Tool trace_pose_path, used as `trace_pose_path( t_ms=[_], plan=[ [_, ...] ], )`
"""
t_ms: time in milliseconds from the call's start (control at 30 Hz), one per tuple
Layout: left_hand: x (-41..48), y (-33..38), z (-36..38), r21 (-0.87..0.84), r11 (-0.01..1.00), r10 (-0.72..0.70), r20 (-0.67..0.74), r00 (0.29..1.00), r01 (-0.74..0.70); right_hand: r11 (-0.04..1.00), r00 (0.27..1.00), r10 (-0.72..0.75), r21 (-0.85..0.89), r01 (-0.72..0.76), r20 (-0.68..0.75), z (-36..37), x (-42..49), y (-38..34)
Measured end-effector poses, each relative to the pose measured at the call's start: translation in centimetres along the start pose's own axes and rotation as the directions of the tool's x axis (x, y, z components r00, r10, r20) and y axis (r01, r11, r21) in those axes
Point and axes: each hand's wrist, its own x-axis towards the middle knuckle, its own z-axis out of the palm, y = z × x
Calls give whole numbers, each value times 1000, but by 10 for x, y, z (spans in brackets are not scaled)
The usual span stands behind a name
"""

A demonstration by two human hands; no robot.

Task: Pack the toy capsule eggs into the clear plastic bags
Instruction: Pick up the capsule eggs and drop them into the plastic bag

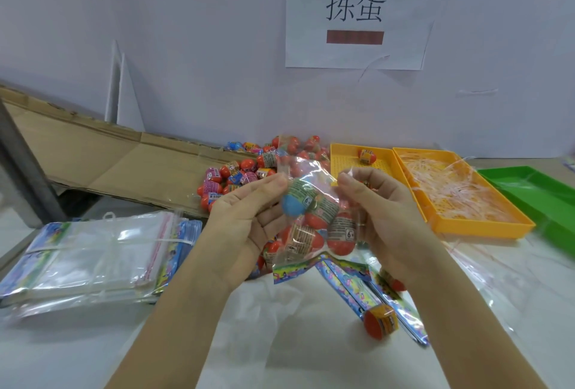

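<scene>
Left hand point(249, 220): pinching the left edge of the clear plastic bag point(312, 174) just below its mouth
Right hand point(382, 214): fingertips nipping the opposite edge
Bag position: held up over the table between both hands, mouth uppermost
Contents: several toy capsule eggs point(340, 230) sitting low inside, blue egg point(294, 206) on top
Step in hand: looks like closing the mouth
Doing it well: let the eggs settle, keep both edges level, draw the film taut so it shuts flat
Supply: loose egg pile point(245, 170) just behind; stack of empty bags point(93, 248) to the left
</scene>
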Motion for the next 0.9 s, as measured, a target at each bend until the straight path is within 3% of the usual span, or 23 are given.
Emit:
trace_pose_path(
  t_ms=[133,267,467,767,900],
  plan=[
    [-3,0,3,73,996,59,-61,996,-54,999,999,-24,-48,26,45,-2,-1,-1],
    [0,-2,3,277,942,241,-156,958,-192,993,996,-49,-101,56,73,-7,1,-3],
    [-4,-2,2,468,781,499,-67,864,-414,997,995,-54,-50,59,88,-12,1,-5],
    [-3,0,2,345,849,437,-33,899,-400,996,987,-81,39,76,136,-18,3,-7],
    [1,-2,1,335,871,367,45,929,-360,992,978,-123,30,120,167,-20,3,-8]
  ],
)
